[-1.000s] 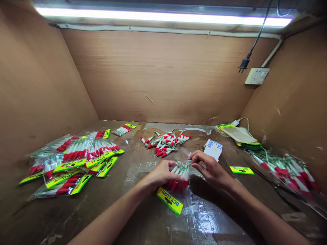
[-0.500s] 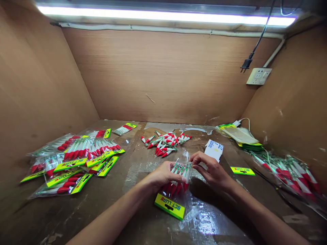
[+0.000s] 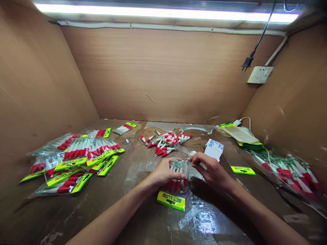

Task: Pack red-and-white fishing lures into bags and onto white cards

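Observation:
My left hand (image 3: pixel 166 174) is closed round a clear plastic bag of red-and-white fishing lures (image 3: pixel 175 173), its thumb lying across the front. Green-and-silver ends of the lures line up at the bag's far end, and the yellow-green header card (image 3: pixel 171 200) hangs toward me, its print upside down. At the bag's far right corner, my right hand (image 3: pixel 208 166) pinches with thumb and forefinger; whether it grips the film or a lure's end is too small to tell. Beyond both hands, a loose heap of red-and-white lures (image 3: pixel 167 141) lies on the table.
Filled lure bags (image 3: pixel 76 153) are piled at the left, with one more bag (image 3: pixel 124 129) behind. On the right are a white card with handwriting (image 3: pixel 214 149), a yellow header card (image 3: pixel 242 170), a stack of empty bags (image 3: pixel 240 134) and a bundle of lures (image 3: pixel 293 173). A plug (image 3: pixel 247 63) hangs above.
The bag has tilted in my left hand, so its header card sits slightly higher and more level. Clear film now stretches beyond the lure ends. My right hand stays at the corner.

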`<state>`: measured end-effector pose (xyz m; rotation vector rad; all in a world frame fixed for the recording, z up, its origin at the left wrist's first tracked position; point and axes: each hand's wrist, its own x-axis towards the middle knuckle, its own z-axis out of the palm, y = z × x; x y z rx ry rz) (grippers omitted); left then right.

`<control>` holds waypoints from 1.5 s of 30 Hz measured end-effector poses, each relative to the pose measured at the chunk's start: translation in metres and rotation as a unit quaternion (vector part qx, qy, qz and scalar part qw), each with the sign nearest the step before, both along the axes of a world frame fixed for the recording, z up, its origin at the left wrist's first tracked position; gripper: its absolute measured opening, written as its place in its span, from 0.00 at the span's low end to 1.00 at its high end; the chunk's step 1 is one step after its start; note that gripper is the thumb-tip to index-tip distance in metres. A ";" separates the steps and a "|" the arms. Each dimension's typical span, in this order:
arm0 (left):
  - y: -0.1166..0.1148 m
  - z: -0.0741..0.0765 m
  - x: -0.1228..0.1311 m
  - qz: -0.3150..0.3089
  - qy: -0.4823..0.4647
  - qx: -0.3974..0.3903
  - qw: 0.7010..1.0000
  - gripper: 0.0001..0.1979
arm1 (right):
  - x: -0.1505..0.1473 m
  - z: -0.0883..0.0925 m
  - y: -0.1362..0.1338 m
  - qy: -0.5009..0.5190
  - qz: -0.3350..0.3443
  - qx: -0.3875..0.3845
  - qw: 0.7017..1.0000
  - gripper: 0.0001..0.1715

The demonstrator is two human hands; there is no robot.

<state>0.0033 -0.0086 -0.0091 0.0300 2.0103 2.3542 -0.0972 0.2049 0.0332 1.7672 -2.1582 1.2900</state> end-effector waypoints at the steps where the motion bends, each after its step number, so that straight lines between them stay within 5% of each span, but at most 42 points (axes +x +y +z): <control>1: -0.001 -0.001 -0.001 0.000 0.008 -0.004 1.000 0.40 | 0.000 0.001 0.000 0.005 0.005 -0.004 1.000 0.03; 11: 0.000 0.000 0.000 0.030 -0.012 -0.008 0.999 0.45 | 0.000 0.004 0.003 0.023 -0.013 0.014 1.000 0.02; 16: -0.002 -0.003 -0.001 0.008 0.006 -0.012 1.000 0.43 | 0.000 0.005 0.004 0.008 -0.029 0.037 0.999 0.19; 25: -0.002 -0.006 -0.004 0.010 0.058 -0.059 0.997 0.39 | -0.001 0.010 0.001 -0.058 0.003 0.087 0.995 0.16; 35: 0.003 0.002 0.000 -0.002 0.014 -0.009 1.000 0.46 | -0.006 0.001 0.000 -0.112 -0.013 0.066 0.991 0.07; 42: 0.001 0.005 0.001 -0.011 0.001 0.012 1.000 0.46 | -0.004 0.008 0.002 -0.100 0.006 0.066 0.993 0.07; 45: -0.001 0.004 0.001 0.005 0.026 0.023 0.999 0.44 | -0.001 0.009 0.001 -0.099 -0.039 0.013 0.994 0.19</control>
